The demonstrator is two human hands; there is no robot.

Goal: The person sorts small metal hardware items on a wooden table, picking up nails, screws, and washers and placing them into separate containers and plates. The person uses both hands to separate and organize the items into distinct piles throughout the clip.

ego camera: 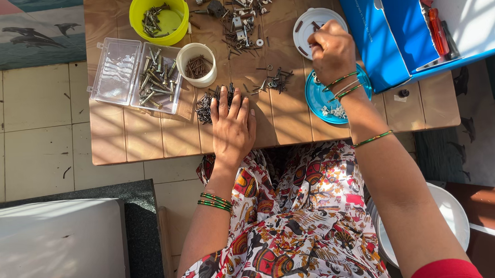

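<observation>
My left hand (pixel 232 125) lies flat on the low wooden table (pixel 146 138), fingers spread, its fingertips on a pile of small dark screws (pixel 207 106). My right hand (pixel 331 52) hovers with fingers curled over the edge of a white lid (pixel 309 23) that holds a few dark pieces; whether it pinches anything is hidden. Below that wrist sits a blue lid (pixel 320 98) with small pale parts. Another loose cluster of screws (pixel 274 80) lies between my hands.
A yellow bowl (pixel 159 14) of screws, a white cup (pixel 197 62) of nails and a clear plastic box (pixel 137 76) of bolts stand at the left. Mixed hardware (pixel 241 15) lies at the far edge. An open blue toolbox (pixel 422 22) sits at the right.
</observation>
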